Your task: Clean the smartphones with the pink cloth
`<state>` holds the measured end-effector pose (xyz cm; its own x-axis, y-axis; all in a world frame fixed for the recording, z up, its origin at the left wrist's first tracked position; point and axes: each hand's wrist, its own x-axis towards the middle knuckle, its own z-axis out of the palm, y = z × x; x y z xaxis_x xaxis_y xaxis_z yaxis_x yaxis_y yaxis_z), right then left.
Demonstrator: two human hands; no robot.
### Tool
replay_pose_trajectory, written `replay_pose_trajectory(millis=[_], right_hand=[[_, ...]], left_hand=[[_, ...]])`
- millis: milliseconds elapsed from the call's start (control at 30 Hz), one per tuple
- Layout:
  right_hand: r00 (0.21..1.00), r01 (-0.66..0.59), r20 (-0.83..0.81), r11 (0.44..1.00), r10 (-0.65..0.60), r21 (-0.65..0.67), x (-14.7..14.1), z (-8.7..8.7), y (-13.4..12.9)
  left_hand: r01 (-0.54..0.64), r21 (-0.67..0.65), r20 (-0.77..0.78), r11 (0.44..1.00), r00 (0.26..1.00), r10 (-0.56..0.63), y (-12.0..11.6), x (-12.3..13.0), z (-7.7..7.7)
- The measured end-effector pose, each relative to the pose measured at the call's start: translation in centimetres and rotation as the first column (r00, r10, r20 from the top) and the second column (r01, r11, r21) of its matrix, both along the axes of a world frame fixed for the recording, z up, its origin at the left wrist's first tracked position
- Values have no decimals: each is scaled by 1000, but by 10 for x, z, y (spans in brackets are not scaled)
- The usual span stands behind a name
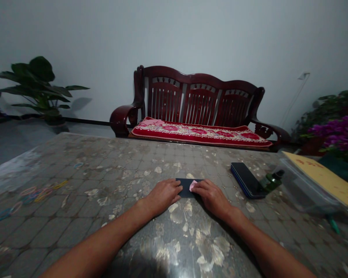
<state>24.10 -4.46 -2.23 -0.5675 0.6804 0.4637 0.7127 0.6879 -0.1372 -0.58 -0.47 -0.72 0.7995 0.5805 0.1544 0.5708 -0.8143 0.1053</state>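
A dark, flat rectangular object (186, 188), perhaps a phone, lies crosswise on the table in front of me. My left hand (166, 193) covers its left end, fingers close together and pressing it against the tabletop. In the fingers of my right hand (211, 195) is a small pink cloth or piece of paper (193, 185), pinched and touching the dark surface. That hand also hides the object's right end. Both forearms rest low over the table.
The patterned tabletop (150, 162) carries several coloured bands (36, 194) at left. To the right are a black phone (247, 179), a green bottle (271, 181) and a clear plastic box (301, 193) under a yellow board (324, 175). A wooden bench (201, 96) stands beyond.
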Motion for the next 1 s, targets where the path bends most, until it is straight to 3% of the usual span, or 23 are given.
replay_pose_trajectory(millis=[167,433,667,867,1000], right_hand=[[1000,17,0,1000,-17,10,1,0,1],[985,172,25,984,-171,-40,-15,-4,24],[998,69,16,995,-68,-79,-34,-1,39],[990,143,4,985,-143,-92,-27,-1,37],[994,105,3,989,-105,-109,-44,0,41]], left_hand=[[2,39,-12,999,1000,-1,-4,3,-1],[-8,4,-68,1000,998,8,-7,6,4],[-28,43,-114,999,993,32,-14,10,0],[-39,5,-135,999,990,39,-21,14,3],[-26,9,-138,1000,990,26,-22,15,2]])
